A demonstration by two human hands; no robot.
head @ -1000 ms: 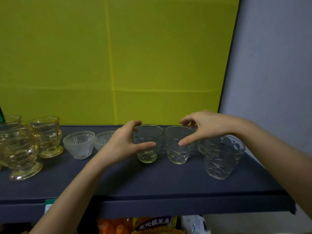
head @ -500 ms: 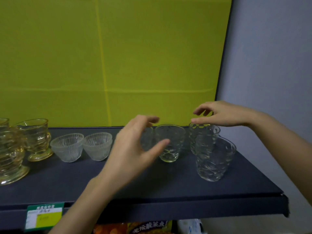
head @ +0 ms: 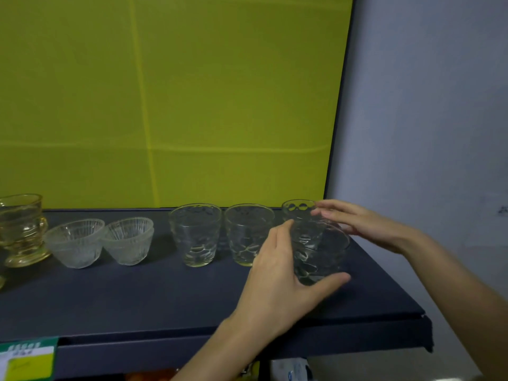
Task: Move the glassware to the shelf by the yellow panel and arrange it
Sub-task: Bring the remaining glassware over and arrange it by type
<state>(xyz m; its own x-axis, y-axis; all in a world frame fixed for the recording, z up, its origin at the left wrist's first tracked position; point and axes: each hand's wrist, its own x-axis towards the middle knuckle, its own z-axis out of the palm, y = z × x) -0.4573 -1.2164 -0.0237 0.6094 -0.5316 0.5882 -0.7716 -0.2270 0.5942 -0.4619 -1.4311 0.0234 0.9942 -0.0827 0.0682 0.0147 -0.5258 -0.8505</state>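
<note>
- Front glass (head: 320, 251) stands upright on the shelf (head: 137, 298), at its 3 o'clock end, below the panel (head: 192, 92).
- Left hand (head: 286, 279) wraps it: thumb at 6 o'clock on the wall, fingers round 10 o'clock. Probably to slide it into line.
- Right hand (head: 368, 226) has flat fingers and holds nothing. Fingertips lie by the rim at 1 o'clock; contact unclear. Judged a guard for the back glass (head: 298, 209), just beside at 11 o'clock.
- At 9 o'clock: two more glasses (head: 195, 235), then bowls (head: 74, 243) and amber cups (head: 22, 229).
- Judgement: arranging stage; front glass sits out of row.
</note>
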